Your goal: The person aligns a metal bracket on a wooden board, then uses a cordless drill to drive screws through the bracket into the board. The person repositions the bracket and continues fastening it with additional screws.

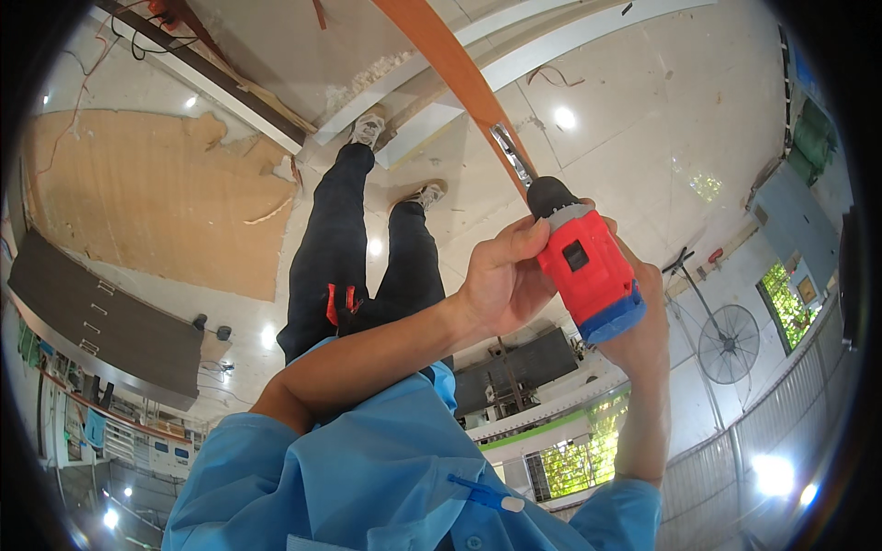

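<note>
A red and blue cordless drill [593, 266] with a black chuck and grey collar is held up right of centre. My right hand [649, 308] is wrapped round it from the right, its fingers mostly hidden behind the tool. On the other side, my left hand [503, 280] grips near the grey collar with the thumb pressed on it. Past the chuck, a silver metal fitting [511, 151] lies along a long orange-brown board [450, 60]. The chuck overlaps the fitting's near end; whether a bit touches it is hidden.
White panels [514, 69] lie beyond my shoes. A torn brown sheet [156, 193] covers floor at the left, near a dark cabinet [101, 321] with several handles. At the right stands a fan [728, 342]. Red-handled pliers [342, 301] hang at my waist.
</note>
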A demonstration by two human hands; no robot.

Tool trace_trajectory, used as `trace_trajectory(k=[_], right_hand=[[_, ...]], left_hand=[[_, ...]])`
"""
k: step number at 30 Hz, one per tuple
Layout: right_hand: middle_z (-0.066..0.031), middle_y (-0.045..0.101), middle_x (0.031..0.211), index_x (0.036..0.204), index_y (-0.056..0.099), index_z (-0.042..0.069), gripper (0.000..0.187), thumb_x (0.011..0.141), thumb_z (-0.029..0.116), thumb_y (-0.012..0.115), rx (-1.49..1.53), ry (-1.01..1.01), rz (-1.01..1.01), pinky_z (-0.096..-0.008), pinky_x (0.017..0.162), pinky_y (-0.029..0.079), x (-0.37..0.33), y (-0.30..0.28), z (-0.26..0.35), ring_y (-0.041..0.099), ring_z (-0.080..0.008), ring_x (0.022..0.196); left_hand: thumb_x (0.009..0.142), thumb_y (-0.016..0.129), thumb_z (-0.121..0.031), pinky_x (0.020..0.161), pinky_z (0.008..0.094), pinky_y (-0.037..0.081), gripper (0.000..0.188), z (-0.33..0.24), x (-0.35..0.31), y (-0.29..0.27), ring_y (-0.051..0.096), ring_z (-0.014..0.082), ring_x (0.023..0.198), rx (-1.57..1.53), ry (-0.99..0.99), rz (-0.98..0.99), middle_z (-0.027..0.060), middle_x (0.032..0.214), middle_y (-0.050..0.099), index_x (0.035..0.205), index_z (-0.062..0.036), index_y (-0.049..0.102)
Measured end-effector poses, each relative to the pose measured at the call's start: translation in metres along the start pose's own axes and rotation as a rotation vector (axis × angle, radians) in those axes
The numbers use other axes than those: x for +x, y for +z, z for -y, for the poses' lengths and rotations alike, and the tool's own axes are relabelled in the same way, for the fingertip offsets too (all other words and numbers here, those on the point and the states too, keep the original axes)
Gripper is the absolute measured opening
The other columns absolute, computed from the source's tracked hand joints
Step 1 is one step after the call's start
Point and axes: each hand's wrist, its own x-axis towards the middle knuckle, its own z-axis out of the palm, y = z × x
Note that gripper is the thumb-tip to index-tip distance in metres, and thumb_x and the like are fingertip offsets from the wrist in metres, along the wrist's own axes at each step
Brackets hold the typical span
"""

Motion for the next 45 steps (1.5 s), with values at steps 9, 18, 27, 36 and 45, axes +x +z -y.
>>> trace_trajectory(k=[9, 18, 27, 36, 45], right_hand=[[-0.0215, 0.067, 0.071, 0.117, 0.064, 0.000, 0.044, 0.076, 0.013, 0.075, -0.007, 0.006, -0.034, -0.0431, 0.065, 0.053, 0.005, 0.002, 0.006, 0.070, -0.0416, 0.071], [-0.0111, 0.072, 0.080, 0.121, 0.067, 0.005, 0.039, 0.084, 0.012, 0.076, 0.200, 0.119, -0.063, -0.0347, 0.071, 0.053, -0.036, 0.011, 0.001, 0.069, -0.0245, 0.071], [-0.0159, 0.071, 0.079, 0.109, 0.069, 0.001, 0.032, 0.082, 0.016, 0.079, 0.376, 0.098, -0.297, -0.0371, 0.068, 0.054, -0.105, 0.130, -0.110, 0.071, -0.0268, 0.070], [-0.0108, 0.074, 0.089, 0.114, 0.070, -0.001, 0.035, 0.090, 0.023, 0.079, 1.022, 0.550, -0.340, -0.0348, 0.075, 0.053, -0.098, 0.351, -0.209, 0.068, -0.0153, 0.082], [-0.0203, 0.072, 0.085, 0.113, 0.064, 0.005, 0.030, 0.089, 0.021, 0.072, 1.152, 0.674, -0.455, -0.0427, 0.069, 0.054, -0.050, 0.543, -0.296, 0.071, -0.0406, 0.078]], left_hand=[[0.092, 0.070, -0.053, 0.118, 0.0466, 0.040, 0.079, -0.003, 0.000, -0.004, 0.050, 0.0285, 0.138, 0.041, 0.038, 0.027, 0.0148, 0.148, 0.051, 0.148, -0.0053, 0.042], [0.098, 0.066, -0.042, 0.117, 0.0430, 0.039, 0.064, 0.003, -0.027, 0.016, 0.055, 0.0264, 0.133, 0.169, 0.019, 0.082, 0.0145, 0.145, 0.056, 0.145, -0.0020, 0.048], [0.098, 0.068, -0.046, 0.104, 0.0353, 0.046, 0.061, 0.024, -0.039, -0.095, 0.061, 0.0197, 0.120, 1.038, -0.497, -0.012, 0.0114, 0.131, 0.065, 0.137, -0.0015, 0.055], [0.092, 0.071, -0.038, 0.085, 0.0405, 0.055, 0.033, -0.044, -0.007, -0.326, 0.073, 0.0299, 0.099, 2.444, -0.701, -0.441, 0.0142, 0.103, 0.075, 0.106, -0.0080, 0.068], [0.089, 0.070, -0.030, 0.084, 0.0456, 0.055, 0.023, -0.044, 0.104, -0.516, 0.071, 0.0338, 0.099, 2.976, -0.803, -0.263, 0.0108, 0.103, 0.076, 0.104, -0.0112, 0.070]])
